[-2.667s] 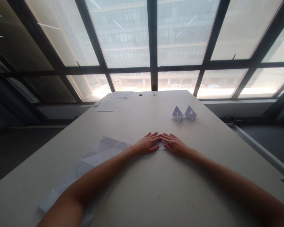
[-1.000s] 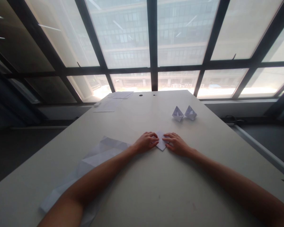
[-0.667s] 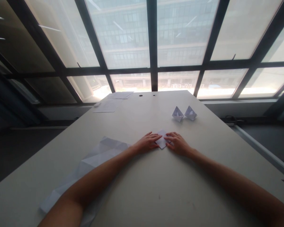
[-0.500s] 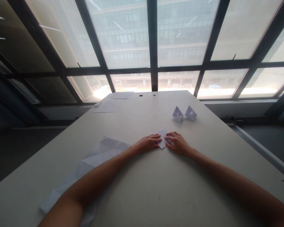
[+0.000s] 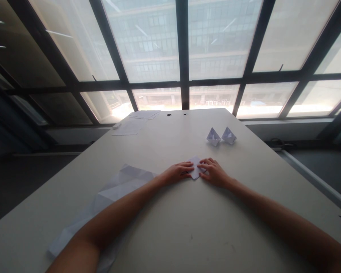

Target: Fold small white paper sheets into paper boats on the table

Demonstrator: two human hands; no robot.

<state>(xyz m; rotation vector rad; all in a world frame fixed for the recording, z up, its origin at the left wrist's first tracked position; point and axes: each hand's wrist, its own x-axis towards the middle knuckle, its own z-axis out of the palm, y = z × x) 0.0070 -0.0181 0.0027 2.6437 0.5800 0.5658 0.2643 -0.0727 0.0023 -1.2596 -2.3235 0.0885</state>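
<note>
A small folded piece of white paper [image 5: 196,171], roughly diamond-shaped, lies flat on the white table [image 5: 170,220] in front of me. My left hand [image 5: 178,172] rests on its left side, the fingers stretched out and pressing down on it. From the other side, my right hand [image 5: 213,173] touches the paper's right part with its fingers spread and a little bent. Both hands cover the side corners, while the top and bottom points show between them. Beyond my right hand stand two white paper boats [image 5: 213,137], side by side.
A large creased sheet of white paper [image 5: 113,189] lies under and beside my left forearm. Flat sheets [image 5: 127,127] are at the table's far left, with a small white crumpled-looking item [image 5: 116,126] by them. Windows rise behind the far edge.
</note>
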